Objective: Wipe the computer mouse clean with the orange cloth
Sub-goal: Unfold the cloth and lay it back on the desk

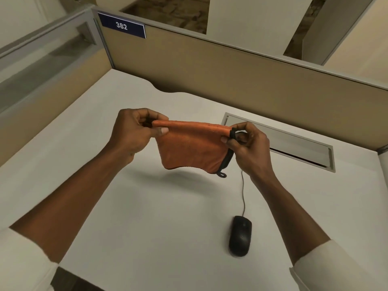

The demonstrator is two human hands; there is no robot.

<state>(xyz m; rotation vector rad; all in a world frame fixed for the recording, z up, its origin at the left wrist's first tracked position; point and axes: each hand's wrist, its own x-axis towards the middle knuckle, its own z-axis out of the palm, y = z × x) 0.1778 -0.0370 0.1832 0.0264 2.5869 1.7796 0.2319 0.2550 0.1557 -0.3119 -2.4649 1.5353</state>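
Left hand (pixel 134 131), right hand (pixel 247 145) each pinch orange cloth (pixel 189 148) top corners, above desk (pixel 147 206).

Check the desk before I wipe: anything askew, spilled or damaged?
Nothing stands out. The mouse sits flat on the desk, cord trailing back, and both hands hold the orange cloth above it.

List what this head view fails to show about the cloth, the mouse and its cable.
- Cloth: far face hidden by its fold; top corners covered by left hand and right hand.
- Mouse: any dirt unreadable, black and small.
- Cable: far end hidden behind the right hand.
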